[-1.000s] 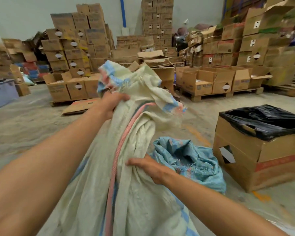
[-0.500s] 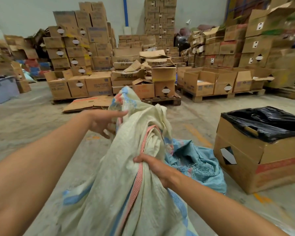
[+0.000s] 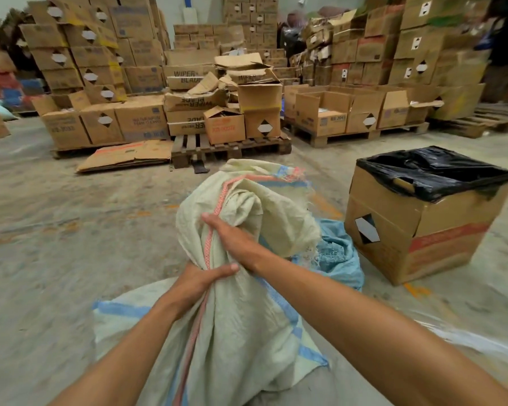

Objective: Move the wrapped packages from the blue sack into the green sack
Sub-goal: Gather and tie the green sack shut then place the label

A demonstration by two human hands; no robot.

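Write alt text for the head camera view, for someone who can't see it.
Two bare hands gather the neck of a pale green woven sack on a warehouse floor: the left hand grips it low, the right hand rests just above. A crumpled blue sack lies behind it, beside a cardboard box lined with black plastic; stacked cartons on pallets fill the background.

In front of me a concrete floor [image 3: 71, 230], to my right a cardboard box [image 3: 423, 238] lined with a black plastic bag [image 3: 434, 174], ahead wooden pallets [image 3: 232, 146] stacked with cardboard cartons [image 3: 141, 118], some marked WIPER BLADE, flattened cardboard [image 3: 126, 155] lying beside them.
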